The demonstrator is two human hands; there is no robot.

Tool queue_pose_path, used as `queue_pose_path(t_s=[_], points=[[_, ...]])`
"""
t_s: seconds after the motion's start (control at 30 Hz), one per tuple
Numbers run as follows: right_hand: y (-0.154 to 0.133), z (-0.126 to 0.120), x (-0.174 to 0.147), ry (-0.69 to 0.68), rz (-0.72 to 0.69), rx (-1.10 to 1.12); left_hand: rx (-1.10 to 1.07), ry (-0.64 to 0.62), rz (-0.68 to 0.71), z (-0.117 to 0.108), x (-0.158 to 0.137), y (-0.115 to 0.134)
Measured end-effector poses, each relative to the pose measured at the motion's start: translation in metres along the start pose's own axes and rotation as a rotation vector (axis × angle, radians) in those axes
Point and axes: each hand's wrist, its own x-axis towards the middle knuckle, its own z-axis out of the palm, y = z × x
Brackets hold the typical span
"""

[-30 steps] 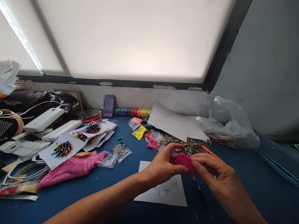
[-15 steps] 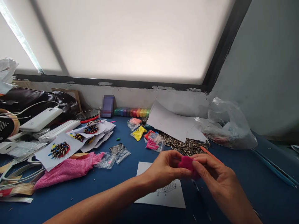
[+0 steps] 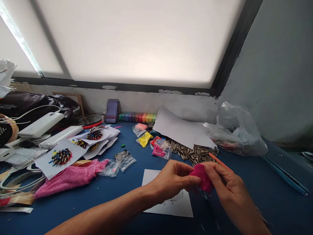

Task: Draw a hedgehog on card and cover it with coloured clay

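Note:
Between both hands is a flattened piece of magenta modelling clay [image 3: 202,178], with an uneven rounded outline. My left hand [image 3: 174,178] pinches its left edge between thumb and fingers. On the opposite side, my right hand [image 3: 223,182] grips the upper right edge, thumb in front. Under the hands lies a white sheet [image 3: 168,212] with a line drawing, partly covered by my left wrist. A thin dark tool [image 3: 212,212] rests on the blue table below the clay; its ends are hard to make out.
Striped sunflower seeds [image 3: 193,153] are heaped behind the hands, beside an orange stick [image 3: 220,162]. Small clay bags include a yellow one [image 3: 144,139]. Seed-decorated cards [image 3: 80,153] and a pink towel [image 3: 70,179] lie left. A clear plastic bag [image 3: 242,130] stands right.
The magenta clay has been turned and shows more of its flat face. My right hand has shifted its grip slightly along the upper edge; my left hand keeps pinching.

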Motion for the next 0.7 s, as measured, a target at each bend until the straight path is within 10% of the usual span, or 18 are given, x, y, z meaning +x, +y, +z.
queue_pose_path(t_s=[0.7], points=[[0.0073,0.0076,-0.0026,0.003,0.146,0.193,-0.038,-0.105,0.044,0.0034,-0.0037,-0.0034]])
